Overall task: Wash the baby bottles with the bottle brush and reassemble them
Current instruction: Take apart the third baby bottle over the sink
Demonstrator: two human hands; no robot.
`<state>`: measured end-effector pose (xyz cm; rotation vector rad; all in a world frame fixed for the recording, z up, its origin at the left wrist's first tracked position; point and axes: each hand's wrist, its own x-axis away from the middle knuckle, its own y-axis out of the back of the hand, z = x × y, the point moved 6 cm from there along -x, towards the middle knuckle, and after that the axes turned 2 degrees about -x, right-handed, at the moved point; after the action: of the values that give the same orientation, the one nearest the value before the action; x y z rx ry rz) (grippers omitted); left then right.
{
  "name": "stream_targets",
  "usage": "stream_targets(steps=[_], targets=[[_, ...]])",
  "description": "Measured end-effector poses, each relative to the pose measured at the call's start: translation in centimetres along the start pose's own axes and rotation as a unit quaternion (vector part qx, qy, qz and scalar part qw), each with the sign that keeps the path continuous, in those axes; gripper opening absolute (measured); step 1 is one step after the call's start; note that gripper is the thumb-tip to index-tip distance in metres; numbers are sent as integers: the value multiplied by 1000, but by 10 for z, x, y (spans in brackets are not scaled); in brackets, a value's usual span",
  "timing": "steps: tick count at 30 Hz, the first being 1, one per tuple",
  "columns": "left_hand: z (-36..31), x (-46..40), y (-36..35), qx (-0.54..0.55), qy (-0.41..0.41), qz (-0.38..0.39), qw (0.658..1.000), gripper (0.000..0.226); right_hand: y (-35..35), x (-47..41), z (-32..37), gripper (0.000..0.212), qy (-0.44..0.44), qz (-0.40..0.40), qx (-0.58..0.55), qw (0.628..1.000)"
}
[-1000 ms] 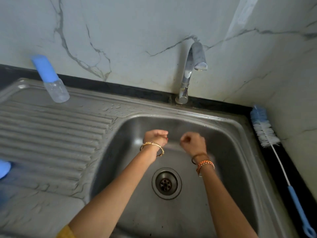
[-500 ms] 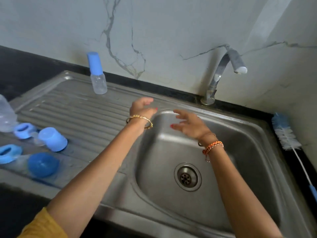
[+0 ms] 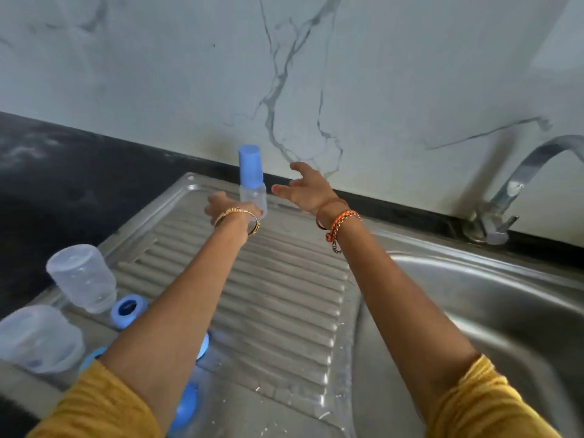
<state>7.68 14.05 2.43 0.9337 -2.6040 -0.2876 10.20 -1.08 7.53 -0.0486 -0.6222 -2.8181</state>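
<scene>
I see a stainless steel sink unit [image 3: 284, 311] set in a dark counter [image 3: 63, 172], backed by a white marble-veined wall [image 3: 347, 74]. The ribbed drainboard takes up the middle of the view; the basin [image 3: 489, 311] lies to its right, with a chrome tap [image 3: 518, 181] at the wall behind the basin.

The small capped bottle [image 3: 252, 181] stands upright at the far edge of the drainboard, just in front of the wall. Its long axis is vertical, blue cap up, clear body down.

At the near left corner of the drainboard I note two clear bottle bodies [image 3: 83, 276], blurred, apparently mouth down, the second [image 3: 38, 338] nearer to me. A blue ring [image 3: 128, 309] lies just beside the first. More blue parts [image 3: 186, 406] show beside and under my left forearm; I cannot tell what they are.

Both arms are stretched forward over the drainboard towards the capped bottle. My left hand [image 3: 226, 207] is at the bottle's base on its left side, fingers loosely curved; motion blur hides whether it touches the bottle. My right hand [image 3: 308, 189] is just right of the bottle and apart from it, fingers spread and holding nothing.
</scene>
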Motion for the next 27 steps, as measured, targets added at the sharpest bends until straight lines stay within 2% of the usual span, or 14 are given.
stream_targets(steps=[3,9,12,15,19,22,27], targets=[[6,-22,-3,-39,11,39,998,92,-20,-26,8,76,3,-12,23,1000],[9,-56,-14,-92,-43,91,991,92,-43,-57,21,87,41,-55,73,995],[8,-62,-22,-129,-64,112,983,92,-47,-65,28,84,65,-93,114,987],[5,-66,-29,-125,-94,114,981,81,-52,-75,29,74,86,-104,137,981],[1,-67,-34,-128,-126,108,978,65,-53,-77,26,53,105,-120,108,981],[-3,-59,-32,-113,-147,110,976,63,-42,-67,26,50,116,-137,80,980],[-26,-25,-31,-104,-228,103,962,62,0,-27,29,50,118,-181,-6,976]])
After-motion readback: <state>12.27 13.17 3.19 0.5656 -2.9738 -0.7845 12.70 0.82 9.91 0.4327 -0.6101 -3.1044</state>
